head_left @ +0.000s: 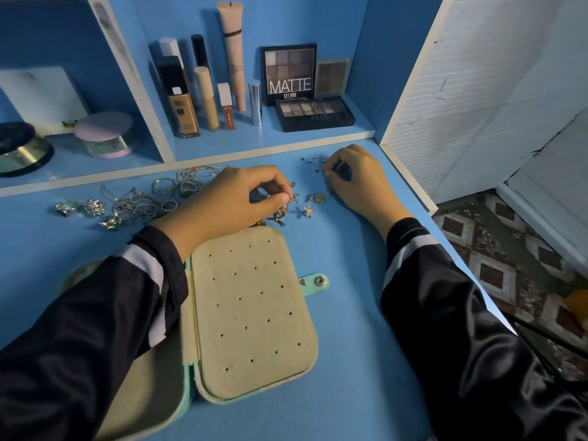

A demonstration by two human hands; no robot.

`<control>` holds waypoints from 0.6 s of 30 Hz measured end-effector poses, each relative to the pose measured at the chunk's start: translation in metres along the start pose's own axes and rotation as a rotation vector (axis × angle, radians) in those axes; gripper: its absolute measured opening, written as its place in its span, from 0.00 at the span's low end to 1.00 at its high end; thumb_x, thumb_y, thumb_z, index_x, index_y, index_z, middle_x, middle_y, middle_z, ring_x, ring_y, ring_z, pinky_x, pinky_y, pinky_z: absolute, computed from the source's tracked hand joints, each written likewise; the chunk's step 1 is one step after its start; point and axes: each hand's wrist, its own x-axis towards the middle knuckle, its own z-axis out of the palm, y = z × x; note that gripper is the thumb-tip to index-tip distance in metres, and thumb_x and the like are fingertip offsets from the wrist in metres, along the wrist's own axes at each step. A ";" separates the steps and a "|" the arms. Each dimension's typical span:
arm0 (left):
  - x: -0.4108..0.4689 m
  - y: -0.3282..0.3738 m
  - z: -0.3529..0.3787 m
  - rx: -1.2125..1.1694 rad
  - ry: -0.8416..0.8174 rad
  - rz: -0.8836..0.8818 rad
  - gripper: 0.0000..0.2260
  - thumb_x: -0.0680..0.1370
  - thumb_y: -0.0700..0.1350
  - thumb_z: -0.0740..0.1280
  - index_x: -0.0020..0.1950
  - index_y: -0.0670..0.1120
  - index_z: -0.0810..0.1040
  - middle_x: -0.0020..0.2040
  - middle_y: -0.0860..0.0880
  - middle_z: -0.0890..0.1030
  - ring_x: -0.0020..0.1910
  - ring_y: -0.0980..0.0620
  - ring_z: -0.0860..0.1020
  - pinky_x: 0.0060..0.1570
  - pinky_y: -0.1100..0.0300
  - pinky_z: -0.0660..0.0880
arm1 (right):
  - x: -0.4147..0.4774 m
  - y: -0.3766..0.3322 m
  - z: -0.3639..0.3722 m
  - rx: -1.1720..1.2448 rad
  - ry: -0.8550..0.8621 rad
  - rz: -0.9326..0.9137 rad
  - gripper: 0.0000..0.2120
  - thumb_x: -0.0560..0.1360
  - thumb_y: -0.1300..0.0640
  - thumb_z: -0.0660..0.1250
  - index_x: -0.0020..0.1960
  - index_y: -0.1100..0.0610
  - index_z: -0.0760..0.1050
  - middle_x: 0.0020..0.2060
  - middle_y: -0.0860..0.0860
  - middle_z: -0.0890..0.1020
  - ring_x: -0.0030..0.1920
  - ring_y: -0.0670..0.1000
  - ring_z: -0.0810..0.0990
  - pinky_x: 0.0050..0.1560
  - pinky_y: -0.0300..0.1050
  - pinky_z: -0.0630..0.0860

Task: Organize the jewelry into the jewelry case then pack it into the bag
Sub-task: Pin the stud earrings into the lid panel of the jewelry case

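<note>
An open jewelry case [254,313] lay flat on the blue table [350,329], near the person and between the two dark sleeves. Its cream right panel, dotted with small holes, faced up, and a mint snap tab [319,280] stuck out from its right edge. The left forearm crossed over the case's left half and hid most of it. The left hand [235,194] hovered just beyond the case's far edge, thumb and forefinger pinched on a small gold earring [286,201]. Left of that hand a loose heap of rings and chains [143,202] spread across the table. Between the hands lay a few separate pieces, among them a starfish charm [308,211]. The right hand [359,183] rested on the table near its far right corner with its fingers curled and its fingertips closed on a tiny piece [331,173], too small to identify. Just beside it lay a scatter of small studs [310,163]. Behind the table a shelf [273,141] held upright cosmetics tubes and a MATTE palette [289,73].
</note>
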 end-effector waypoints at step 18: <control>0.006 0.005 -0.001 -0.369 0.057 -0.135 0.08 0.74 0.37 0.73 0.51 0.46 0.82 0.49 0.51 0.85 0.47 0.60 0.82 0.52 0.68 0.77 | -0.001 -0.003 -0.003 0.023 -0.007 0.016 0.05 0.74 0.65 0.67 0.47 0.60 0.81 0.46 0.50 0.75 0.46 0.50 0.72 0.44 0.22 0.63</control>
